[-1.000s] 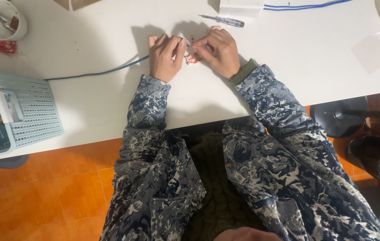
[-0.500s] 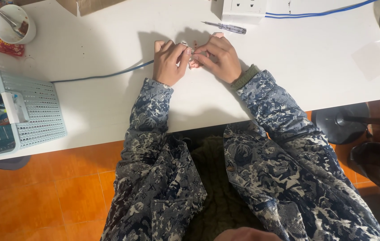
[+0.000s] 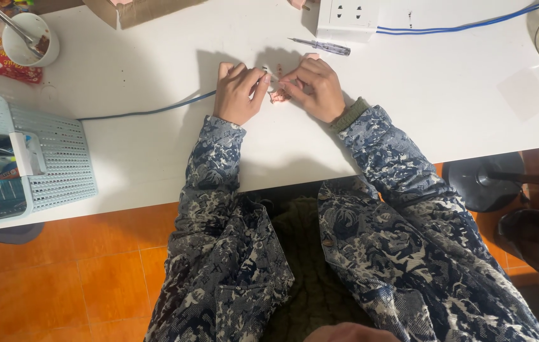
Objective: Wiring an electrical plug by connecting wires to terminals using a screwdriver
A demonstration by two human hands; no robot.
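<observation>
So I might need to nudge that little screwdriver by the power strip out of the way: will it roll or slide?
The screwdriver would likely roll: its handle looks round and it lies flat on the smooth white table. It is thin and small, so probably light enough to skid at a touch. It lies close to the power strip, which might stop it on that side.

Both hands, left and right, pinch a blue cable's end on the white table.

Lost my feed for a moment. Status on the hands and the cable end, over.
Left hand and right hand both pinching cable end on table. Screwdriver lying clear beyond. Nothing in the way.
</observation>
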